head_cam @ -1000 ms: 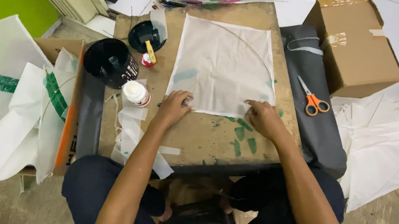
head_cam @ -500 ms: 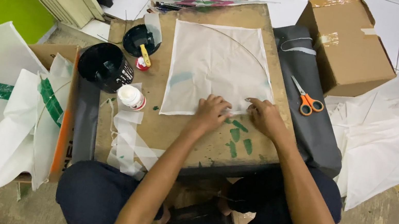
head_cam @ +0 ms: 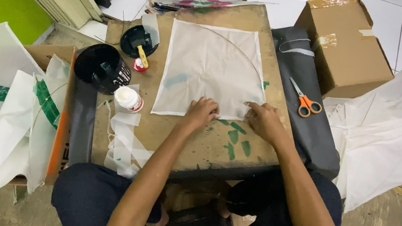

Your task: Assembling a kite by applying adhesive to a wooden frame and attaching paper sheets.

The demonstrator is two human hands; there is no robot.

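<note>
A square sheet of thin white paper point(head_cam: 207, 66) with a thin curved stick across it lies flat on a low brown board point(head_cam: 182, 136). My left hand point(head_cam: 202, 112) presses with bent fingers on the sheet's near edge. My right hand point(head_cam: 264, 121) rests on the sheet's near right corner, fingers pinching the edge there. The two hands are a short gap apart.
A white glue bottle point(head_cam: 128, 98), a black cup point(head_cam: 101, 66) and a black lid point(head_cam: 136, 41) with a small red-capped bottle stand left of the sheet. Orange scissors point(head_cam: 306, 101) lie on grey material at right. A cardboard box point(head_cam: 344, 41) and white paper stacks point(head_cam: 375, 143) flank the board.
My left hand has slid right along the sheet's near edge, from its left corner toward the right hand. The right hand stayed at the near right corner.
</note>
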